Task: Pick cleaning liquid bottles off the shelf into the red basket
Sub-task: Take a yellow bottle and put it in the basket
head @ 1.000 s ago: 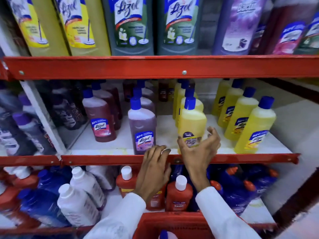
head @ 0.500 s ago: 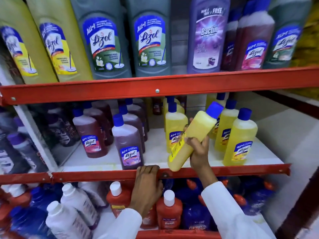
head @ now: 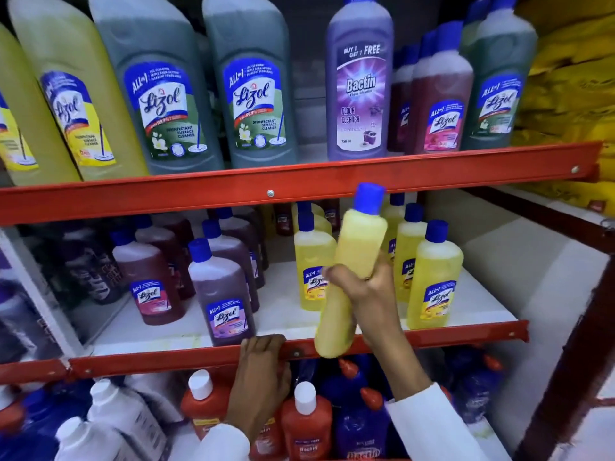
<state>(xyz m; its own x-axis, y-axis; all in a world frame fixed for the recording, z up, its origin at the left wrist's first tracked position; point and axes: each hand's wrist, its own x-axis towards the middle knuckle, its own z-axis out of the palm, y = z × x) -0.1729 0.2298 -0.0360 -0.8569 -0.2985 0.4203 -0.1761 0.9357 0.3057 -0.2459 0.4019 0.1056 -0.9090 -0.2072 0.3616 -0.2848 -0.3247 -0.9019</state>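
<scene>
My right hand (head: 367, 294) grips a yellow cleaning liquid bottle (head: 352, 261) with a blue cap, held in the air in front of the middle shelf and tilted slightly right. My left hand (head: 263, 377) rests on the red front rail of the middle shelf (head: 166, 361), fingers curled over its edge. More yellow bottles (head: 432, 277) stand on that shelf to the right, and purple and maroon bottles (head: 221, 294) to the left. The red basket is out of view.
Large green, yellow and purple bottles (head: 256, 94) fill the top shelf behind a red rail (head: 199, 191). Orange bottles with white caps (head: 306, 424), white bottles (head: 126, 417) and blue bottles crowd the bottom shelf. A dark red upright (head: 572, 377) stands at the right.
My right hand lifted the yellow bottle off the middle shelf and turned it nearly upright. The view tilted upward, and the basket rim dropped out of sight. My left hand stayed on the rail.
</scene>
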